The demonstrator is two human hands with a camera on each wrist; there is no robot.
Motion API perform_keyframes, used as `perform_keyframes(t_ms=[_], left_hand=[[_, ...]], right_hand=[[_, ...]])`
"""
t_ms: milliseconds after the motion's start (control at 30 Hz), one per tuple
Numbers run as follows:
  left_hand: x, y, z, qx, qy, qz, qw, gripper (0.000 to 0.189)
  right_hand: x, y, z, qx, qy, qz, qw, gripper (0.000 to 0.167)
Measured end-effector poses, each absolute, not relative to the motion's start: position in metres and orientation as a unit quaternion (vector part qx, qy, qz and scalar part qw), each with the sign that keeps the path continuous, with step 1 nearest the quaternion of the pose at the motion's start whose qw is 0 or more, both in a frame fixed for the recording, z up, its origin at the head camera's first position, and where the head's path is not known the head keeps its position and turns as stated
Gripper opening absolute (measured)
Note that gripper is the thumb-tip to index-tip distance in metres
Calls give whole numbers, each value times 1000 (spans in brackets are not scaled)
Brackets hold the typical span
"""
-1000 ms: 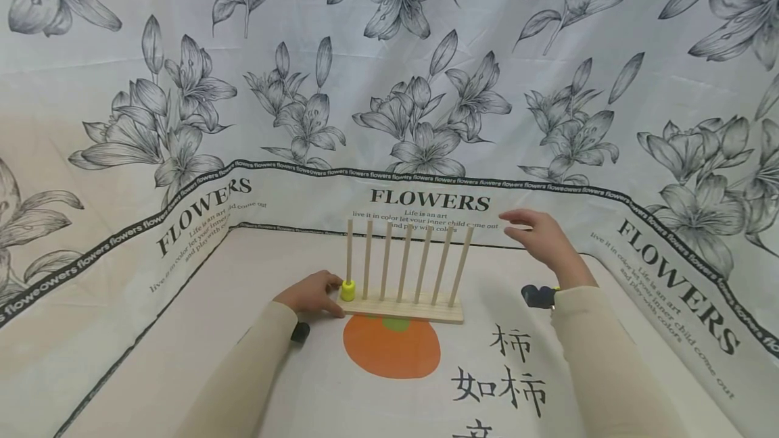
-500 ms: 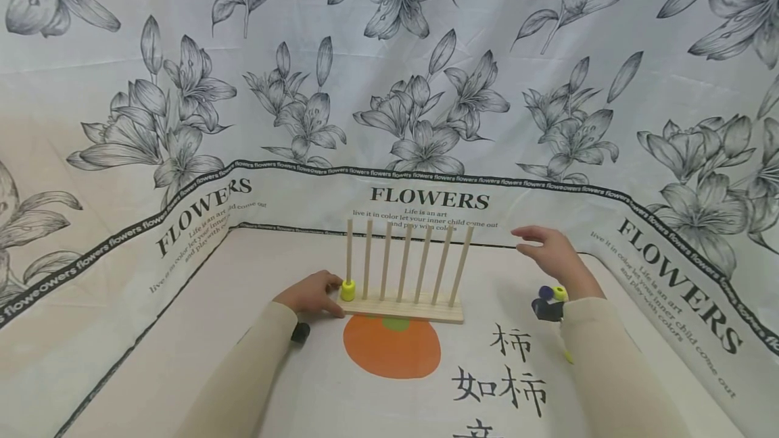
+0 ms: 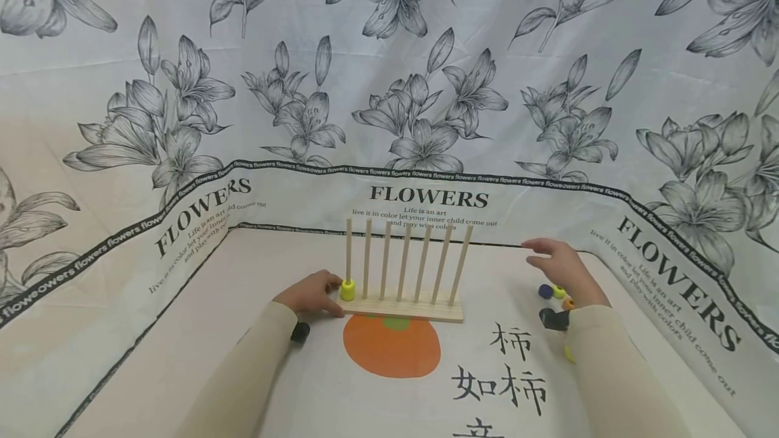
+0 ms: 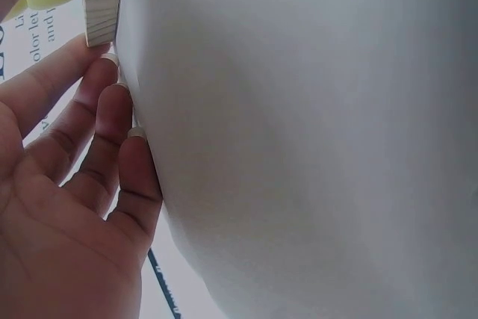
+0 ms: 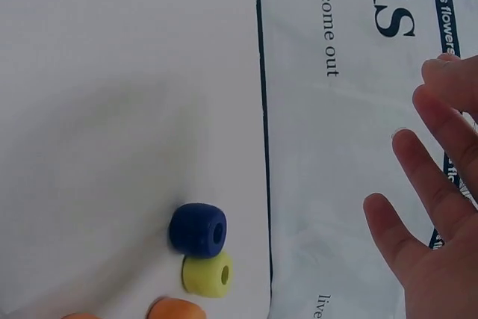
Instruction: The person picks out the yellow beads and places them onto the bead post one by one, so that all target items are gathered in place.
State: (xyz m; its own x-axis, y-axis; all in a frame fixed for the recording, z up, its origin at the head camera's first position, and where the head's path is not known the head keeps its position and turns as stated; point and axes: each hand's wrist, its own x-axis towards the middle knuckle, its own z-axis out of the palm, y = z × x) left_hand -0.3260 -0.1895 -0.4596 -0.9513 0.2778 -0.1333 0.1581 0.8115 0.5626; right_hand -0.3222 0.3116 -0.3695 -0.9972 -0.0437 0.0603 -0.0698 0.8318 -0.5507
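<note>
My left hand (image 3: 309,293) holds the left end of a wooden peg stand (image 3: 402,308), thumb at the front and fingers behind. In the left wrist view, a fingertip meets the corner of the stand's base (image 4: 103,1). Several upright pegs rise from it. One yellow bead (image 3: 347,289) sits low on the leftmost peg. To the right, my right hand (image 3: 562,269) is raised with fingers spread loosely and nothing in them. Beyond its fingers, the right wrist view has a dark blue bead (image 5: 193,231), a yellow bead (image 5: 205,274) and an orange bead (image 5: 175,310).
The white tablecloth carries a printed orange persimmon (image 3: 392,347) and black characters (image 3: 514,343) in front of the stand. A flower-printed curtain (image 3: 426,120) borders the table at the back and sides. Another yellow bead (image 3: 570,355) shows beside my right sleeve.
My right hand has drawn back to the right and slightly toward me, uncovering beads on the table. The left hand and the stand have stayed put.
</note>
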Motion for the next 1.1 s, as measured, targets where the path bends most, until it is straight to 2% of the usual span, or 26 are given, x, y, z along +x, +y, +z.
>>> perform_keyframes(t_ms=[533, 1100], left_hand=[[-327, -187, -459, 103, 944, 295, 109, 78], [-327, -188, -459, 105, 944, 294, 110, 77]], right_hand=[[-320, 335, -390, -4, -959, 283, -8, 48], [-325, 354, -420, -80, -950, 298, -45, 52]])
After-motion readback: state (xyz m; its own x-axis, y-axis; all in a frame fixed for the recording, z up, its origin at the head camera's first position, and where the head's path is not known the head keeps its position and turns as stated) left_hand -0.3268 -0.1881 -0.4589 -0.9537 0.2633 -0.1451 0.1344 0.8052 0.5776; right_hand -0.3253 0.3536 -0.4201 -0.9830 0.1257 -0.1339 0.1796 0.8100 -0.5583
